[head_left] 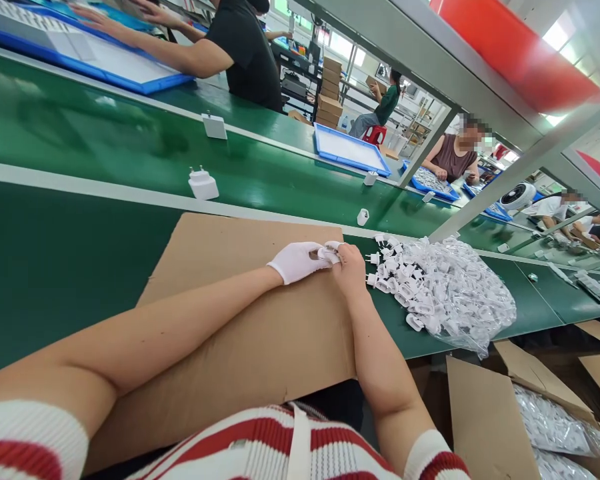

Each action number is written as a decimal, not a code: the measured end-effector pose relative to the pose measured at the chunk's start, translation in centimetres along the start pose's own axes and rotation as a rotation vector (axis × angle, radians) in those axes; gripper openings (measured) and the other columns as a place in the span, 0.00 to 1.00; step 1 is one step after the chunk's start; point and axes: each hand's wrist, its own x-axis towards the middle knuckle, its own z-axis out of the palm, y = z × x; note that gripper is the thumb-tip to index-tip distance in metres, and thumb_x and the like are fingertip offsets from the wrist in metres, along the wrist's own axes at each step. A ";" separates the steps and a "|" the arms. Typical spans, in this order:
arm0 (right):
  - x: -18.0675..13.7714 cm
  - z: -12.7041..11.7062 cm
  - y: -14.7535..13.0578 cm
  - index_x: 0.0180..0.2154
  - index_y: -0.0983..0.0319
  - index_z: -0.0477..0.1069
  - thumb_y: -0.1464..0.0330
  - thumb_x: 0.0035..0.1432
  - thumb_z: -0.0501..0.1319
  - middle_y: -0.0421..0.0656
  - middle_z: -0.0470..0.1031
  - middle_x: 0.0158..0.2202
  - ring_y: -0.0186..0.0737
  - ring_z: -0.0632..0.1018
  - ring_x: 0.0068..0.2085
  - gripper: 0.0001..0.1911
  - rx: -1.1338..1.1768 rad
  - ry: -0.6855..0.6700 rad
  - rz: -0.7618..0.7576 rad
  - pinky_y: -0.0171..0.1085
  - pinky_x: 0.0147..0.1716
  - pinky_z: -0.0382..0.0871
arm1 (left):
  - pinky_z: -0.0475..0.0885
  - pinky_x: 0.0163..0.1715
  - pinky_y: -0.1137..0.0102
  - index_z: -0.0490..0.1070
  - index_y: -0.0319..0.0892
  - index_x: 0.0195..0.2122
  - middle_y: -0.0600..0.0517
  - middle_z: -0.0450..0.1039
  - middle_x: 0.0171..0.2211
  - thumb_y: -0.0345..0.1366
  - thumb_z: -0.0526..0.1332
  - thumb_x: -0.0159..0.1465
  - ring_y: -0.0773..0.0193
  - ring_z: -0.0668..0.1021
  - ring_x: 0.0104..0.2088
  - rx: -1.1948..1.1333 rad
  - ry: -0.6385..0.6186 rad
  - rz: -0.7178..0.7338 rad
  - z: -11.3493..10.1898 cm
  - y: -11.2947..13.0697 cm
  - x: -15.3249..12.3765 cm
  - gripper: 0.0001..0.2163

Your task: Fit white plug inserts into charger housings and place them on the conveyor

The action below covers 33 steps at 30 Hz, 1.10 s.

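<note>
my gloved left hand (296,261) and bare right hand (349,267) meet over the cardboard (260,333), both pinched together on one small white plug (329,252), with the pile of plugs (445,287) just right on the green belt (80,253).
</note>
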 end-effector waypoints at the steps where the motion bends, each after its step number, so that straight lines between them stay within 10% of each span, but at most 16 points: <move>1: 0.0 0.0 -0.1 0.46 0.57 0.77 0.77 0.65 0.54 0.44 0.79 0.42 0.47 0.74 0.46 0.16 -0.001 0.009 0.003 0.41 0.48 0.70 | 0.74 0.46 0.64 0.79 0.48 0.38 0.53 0.82 0.39 0.56 0.66 0.57 0.55 0.81 0.41 -0.002 0.000 -0.005 0.0 0.0 0.0 0.18; 17: 0.1 0.0 -0.1 0.36 0.58 0.71 0.83 0.50 0.53 0.43 0.75 0.35 0.46 0.74 0.41 0.18 -0.138 0.014 0.005 0.43 0.54 0.67 | 0.72 0.44 0.67 0.77 0.53 0.55 0.54 0.82 0.42 0.52 0.65 0.63 0.56 0.81 0.41 0.200 0.071 0.000 0.3 0.4 -0.6 0.21; 33: 0.0 0.5 0.1 0.36 0.56 0.73 0.79 0.56 0.54 0.37 0.76 0.33 0.39 0.76 0.37 0.15 0.035 0.052 0.063 0.45 0.68 0.60 | 0.72 0.44 0.63 0.80 0.48 0.43 0.47 0.82 0.44 0.53 0.58 0.68 0.47 0.81 0.47 0.525 0.018 0.084 -0.1 1.6 -0.6 0.17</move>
